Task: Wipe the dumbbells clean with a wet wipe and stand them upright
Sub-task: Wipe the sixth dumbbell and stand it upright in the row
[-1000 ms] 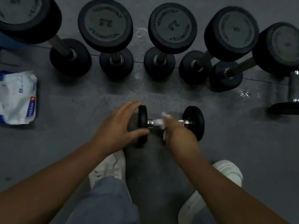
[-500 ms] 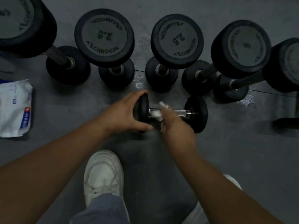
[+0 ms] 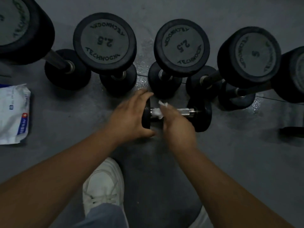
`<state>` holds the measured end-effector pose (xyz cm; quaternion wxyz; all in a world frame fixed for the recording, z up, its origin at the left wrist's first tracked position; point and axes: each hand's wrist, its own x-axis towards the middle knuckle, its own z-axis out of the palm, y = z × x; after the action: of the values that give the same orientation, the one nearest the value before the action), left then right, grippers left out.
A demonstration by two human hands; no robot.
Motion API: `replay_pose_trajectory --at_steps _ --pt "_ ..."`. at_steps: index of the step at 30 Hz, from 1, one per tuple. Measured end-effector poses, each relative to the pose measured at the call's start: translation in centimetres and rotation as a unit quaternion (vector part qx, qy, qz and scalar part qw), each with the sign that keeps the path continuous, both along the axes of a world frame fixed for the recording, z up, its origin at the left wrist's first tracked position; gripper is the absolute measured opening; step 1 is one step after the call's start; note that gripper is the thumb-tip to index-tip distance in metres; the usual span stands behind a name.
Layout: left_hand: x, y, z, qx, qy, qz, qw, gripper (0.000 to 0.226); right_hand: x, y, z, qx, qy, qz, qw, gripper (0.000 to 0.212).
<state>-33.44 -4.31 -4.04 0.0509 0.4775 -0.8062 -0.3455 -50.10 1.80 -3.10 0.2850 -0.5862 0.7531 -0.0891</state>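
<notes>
A small black dumbbell (image 3: pixel 199 115) with a chrome handle lies on its side on the grey floor, just in front of the upright row. My left hand (image 3: pixel 130 116) grips its left end plate, fingers over the top and thumb below. My right hand (image 3: pixel 176 124) holds a crumpled white wet wipe (image 3: pixel 158 112) wrapped against the left part of the handle. Behind it several black dumbbells stand upright, among them two marked 2.5 (image 3: pixel 105 42) (image 3: pixel 181 46) and one marked 5 (image 3: pixel 249 54).
A white pack of wet wipes (image 3: pixel 14 114) lies on the floor at the left edge. My white shoe (image 3: pixel 103 183) stands below the hands. Another dumbbell (image 3: pixel 292 131) lies at the right edge. Wet patches shine on the floor near the row.
The view has drawn closer and the small dumbbell now lies nearer the upright row. My right hand with the wipe has stayed on the handle's left part; the left hand keeps its grip.
</notes>
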Motion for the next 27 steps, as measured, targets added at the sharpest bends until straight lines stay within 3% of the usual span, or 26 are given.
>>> replay_pose_trajectory --at_steps 4,6,8,10,12,14,17,19,22,24,27 --pt "-0.7 -3.1 1.4 0.034 -0.009 0.007 0.999 0.097 -2.1 -0.5 0.1 -0.023 0.008 -0.098 0.995 0.049" --pt "-0.8 -4.0 1.4 0.107 -0.031 0.017 0.994 0.100 -0.9 -0.1 0.7 -0.008 -0.034 -0.037 0.999 0.046" --pt "0.1 -3.5 1.3 0.216 -0.037 0.056 0.974 0.104 -0.4 0.6 0.8 0.012 -0.015 0.033 0.999 0.049" --pt "0.7 -2.1 1.2 0.248 -0.035 0.097 0.963 0.105 -1.0 1.3 0.3 0.008 -0.006 -0.008 1.000 0.052" --pt "0.6 -0.3 1.3 0.158 0.002 0.150 0.976 0.095 0.0 2.2 -0.2 0.000 -0.012 -0.023 1.000 0.054" --pt "-0.3 1.6 1.7 0.066 0.043 0.182 0.980 0.082 1.2 2.7 0.0 0.012 -0.035 0.034 0.999 0.054" --pt "-1.0 5.4 2.0 0.049 -0.037 0.118 0.991 0.095 -1.2 1.8 0.4 0.022 -0.085 -0.028 0.996 0.048" --pt "-0.4 8.1 1.7 -0.023 -0.092 0.049 0.994 0.097 -2.5 2.2 0.6 0.038 -0.037 -0.052 0.997 0.044" --pt "0.5 11.2 2.3 -0.094 -0.046 -0.004 0.994 0.085 -2.4 5.8 1.9 0.092 -0.030 0.010 0.995 0.039" --pt "0.4 12.4 2.7 -0.074 -0.041 -0.006 0.996 0.090 -3.9 8.0 2.4 0.083 0.010 0.002 0.996 0.048" --pt "-0.2 13.4 2.5 0.058 -0.069 -0.021 0.996 0.110 -3.5 9.9 2.3 0.090 0.053 -0.039 0.994 0.038"
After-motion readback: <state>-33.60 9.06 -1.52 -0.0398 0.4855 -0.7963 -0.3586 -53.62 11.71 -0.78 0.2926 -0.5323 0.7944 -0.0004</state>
